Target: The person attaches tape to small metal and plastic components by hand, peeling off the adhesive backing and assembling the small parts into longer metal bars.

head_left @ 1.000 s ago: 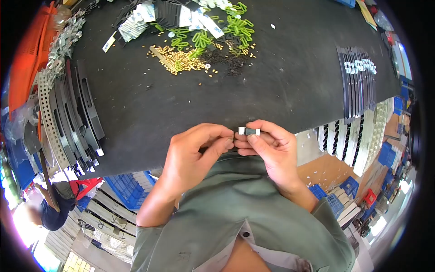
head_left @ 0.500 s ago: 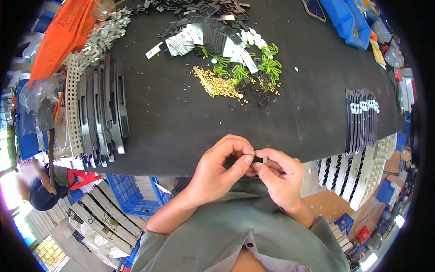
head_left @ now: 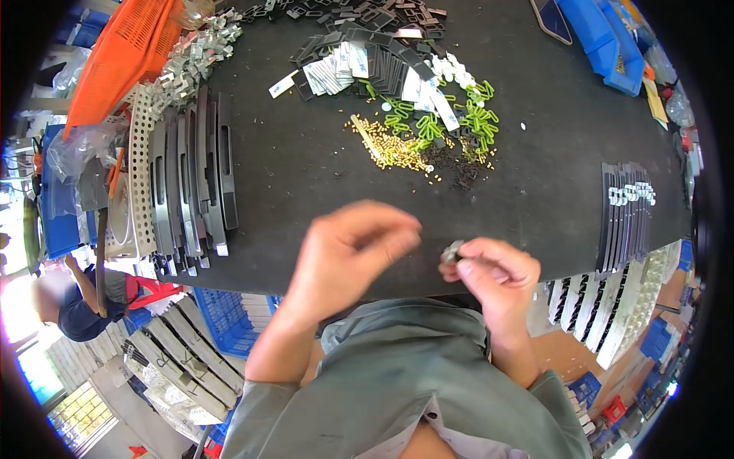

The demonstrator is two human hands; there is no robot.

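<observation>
Between the thumb and fingers of my right hand [head_left: 495, 277] is a small metallic part [head_left: 453, 251], just above the table's near edge. My left hand [head_left: 355, 249] is apart from it, to the left, blurred by motion. Its thumb and index finger are close together at the tips, and whether something tiny is between them cannot be made out. Ahead of both hands on the black table [head_left: 306, 183] lie small gold pieces [head_left: 394, 151], green loops [head_left: 478, 118] and tiny black bits [head_left: 461, 170].
Long dark strips [head_left: 187, 176] lie at the left, beside metal clips [head_left: 199, 57] and an orange basket [head_left: 122, 61]. Thin strips with white pieces [head_left: 627, 214] are at the right. A blue bin [head_left: 604, 46] sits at the back right. A person [head_left: 73, 302] is at the lower left.
My left hand has come away from the part and moved left. My right hand keeps hold of the part, slightly further right. The view has shifted, so more of the table's far side shows.
</observation>
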